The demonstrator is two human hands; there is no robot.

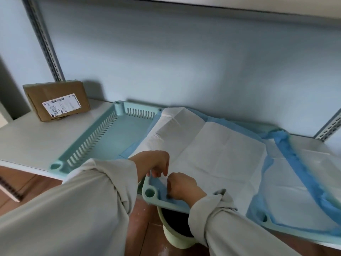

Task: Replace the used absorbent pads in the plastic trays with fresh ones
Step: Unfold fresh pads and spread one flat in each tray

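A white absorbent pad [212, 150] with a blue border lies spread over the middle teal tray [150, 195]. My left hand [154, 163] pinches the pad's near-left edge with curled fingers. My right hand [181, 187] grips the blue border at the tray's near-left corner, fingers curled down onto it. A bare teal slotted tray [103, 137] sits to the left. Another pad with a crumpled blue border [287, 183] lies in a tray [295, 235] on the right.
A brown cardboard parcel [57, 100] with a white label leans on the wall at the back left of the white shelf [27, 137]. A pale green bin [177, 231] stands on the floor below the shelf edge. An upper shelf hangs overhead.
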